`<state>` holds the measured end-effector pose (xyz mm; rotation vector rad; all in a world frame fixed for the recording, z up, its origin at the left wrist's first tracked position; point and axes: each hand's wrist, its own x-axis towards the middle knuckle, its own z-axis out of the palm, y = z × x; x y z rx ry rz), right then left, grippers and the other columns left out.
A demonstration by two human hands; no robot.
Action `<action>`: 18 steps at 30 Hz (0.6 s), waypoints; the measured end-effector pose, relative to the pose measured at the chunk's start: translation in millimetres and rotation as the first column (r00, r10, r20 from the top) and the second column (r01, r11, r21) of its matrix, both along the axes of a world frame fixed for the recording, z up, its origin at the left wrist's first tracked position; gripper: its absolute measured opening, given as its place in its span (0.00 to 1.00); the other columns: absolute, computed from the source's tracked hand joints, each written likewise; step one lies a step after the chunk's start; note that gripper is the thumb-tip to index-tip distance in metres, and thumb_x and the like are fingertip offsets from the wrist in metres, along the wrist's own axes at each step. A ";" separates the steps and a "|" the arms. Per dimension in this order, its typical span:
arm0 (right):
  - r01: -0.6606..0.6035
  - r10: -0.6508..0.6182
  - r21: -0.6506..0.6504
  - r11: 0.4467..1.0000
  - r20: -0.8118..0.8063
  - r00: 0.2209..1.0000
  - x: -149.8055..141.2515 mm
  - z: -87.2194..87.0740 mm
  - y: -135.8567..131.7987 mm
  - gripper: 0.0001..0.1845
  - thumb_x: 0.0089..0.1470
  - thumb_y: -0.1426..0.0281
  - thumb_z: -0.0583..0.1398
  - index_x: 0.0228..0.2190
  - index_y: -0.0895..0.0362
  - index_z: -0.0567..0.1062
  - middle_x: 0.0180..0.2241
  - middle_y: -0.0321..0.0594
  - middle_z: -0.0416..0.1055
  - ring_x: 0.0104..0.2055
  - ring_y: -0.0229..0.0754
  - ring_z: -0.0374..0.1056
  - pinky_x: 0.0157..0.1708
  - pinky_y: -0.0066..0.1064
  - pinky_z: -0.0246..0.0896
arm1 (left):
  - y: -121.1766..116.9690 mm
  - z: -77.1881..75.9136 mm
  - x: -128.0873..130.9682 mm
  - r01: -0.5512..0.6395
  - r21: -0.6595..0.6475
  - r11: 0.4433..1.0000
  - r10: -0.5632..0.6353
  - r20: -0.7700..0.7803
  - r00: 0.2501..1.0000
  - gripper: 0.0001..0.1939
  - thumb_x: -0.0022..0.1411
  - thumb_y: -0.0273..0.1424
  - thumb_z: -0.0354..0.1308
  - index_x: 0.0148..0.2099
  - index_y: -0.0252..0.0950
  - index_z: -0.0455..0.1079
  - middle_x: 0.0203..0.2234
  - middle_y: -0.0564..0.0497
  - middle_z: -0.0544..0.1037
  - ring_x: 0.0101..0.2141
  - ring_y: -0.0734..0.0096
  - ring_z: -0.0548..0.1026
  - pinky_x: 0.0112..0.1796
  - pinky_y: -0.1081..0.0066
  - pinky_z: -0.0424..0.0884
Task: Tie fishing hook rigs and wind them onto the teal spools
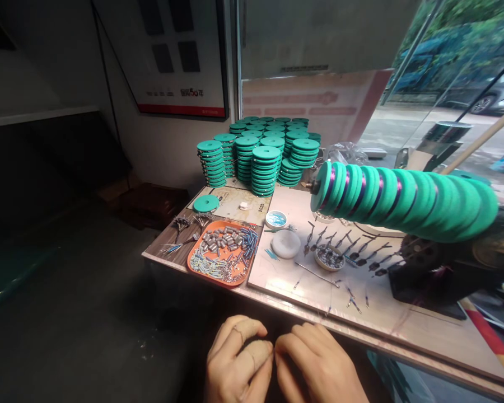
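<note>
My left hand (240, 361) and my right hand (317, 361) are held close together in front of the table's near edge. Both have curled fingers, with the fingertips pinched and almost meeting. Whatever is between them, if anything, is too small or hidden to name. Bands of tape or similar wrap fingers of the left hand. Beyond the hands, small dark-tipped pieces with thin line (354, 304) lie on a pale board (285, 285). An orange tray (239, 282) to the left holds grey cylindrical weights, blue and pale tubes and small metal parts.
A row of green foam spools (386, 193) with purple line sits on a dark machine's shaft at right. Stacked green spools (265, 168) stand at the back. A small bowl of metal parts (330, 258), a round white lid (286, 244) and a cup of blue pieces (276, 219) rest mid-table.
</note>
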<state>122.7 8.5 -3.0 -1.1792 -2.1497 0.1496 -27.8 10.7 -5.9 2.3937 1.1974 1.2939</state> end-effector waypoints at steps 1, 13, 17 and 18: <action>0.000 0.000 0.003 1.000 -0.002 1.000 -0.1 -0.3 0.1 0.09 0.50 0.77 0.50 0.22 0.56 0.66 0.18 0.34 0.60 0.20 0.37 0.56 0.22 0.28 0.48 | 0.0 0.3 0.2 -0.002 0.001 1.000 0.002 0.000 1.000 0.10 0.49 0.15 0.53 0.30 0.34 0.68 0.28 0.47 0.70 0.30 0.70 0.69 0.29 0.72 0.70; 0.030 -0.031 -0.008 1.000 -0.084 0.996 -5.1 -2.9 -3.4 0.10 0.50 0.78 0.50 0.22 0.57 0.67 0.19 0.35 0.59 0.21 0.37 0.54 0.23 0.29 0.45 | 0.5 1.7 2.4 -0.009 -0.003 1.000 0.009 0.018 1.000 0.10 0.48 0.14 0.52 0.29 0.34 0.67 0.27 0.47 0.70 0.30 0.70 0.68 0.29 0.72 0.70; 0.037 -0.036 0.003 0.999 -0.085 0.996 -5.2 -2.6 -2.8 0.10 0.50 0.78 0.50 0.21 0.57 0.66 0.19 0.35 0.59 0.21 0.37 0.53 0.23 0.29 0.44 | 0.1 2.7 2.8 -0.024 0.010 1.000 0.023 0.030 0.999 0.10 0.49 0.15 0.52 0.28 0.34 0.67 0.26 0.48 0.70 0.29 0.71 0.68 0.28 0.72 0.70; 0.039 -0.039 0.004 0.999 -0.084 0.996 -5.1 -2.7 -2.6 0.10 0.50 0.78 0.50 0.21 0.57 0.66 0.19 0.34 0.59 0.21 0.37 0.53 0.23 0.29 0.44 | 0.2 3.2 3.0 -0.027 0.013 1.000 0.026 0.030 0.999 0.09 0.48 0.16 0.52 0.28 0.34 0.68 0.26 0.48 0.70 0.29 0.71 0.69 0.27 0.72 0.70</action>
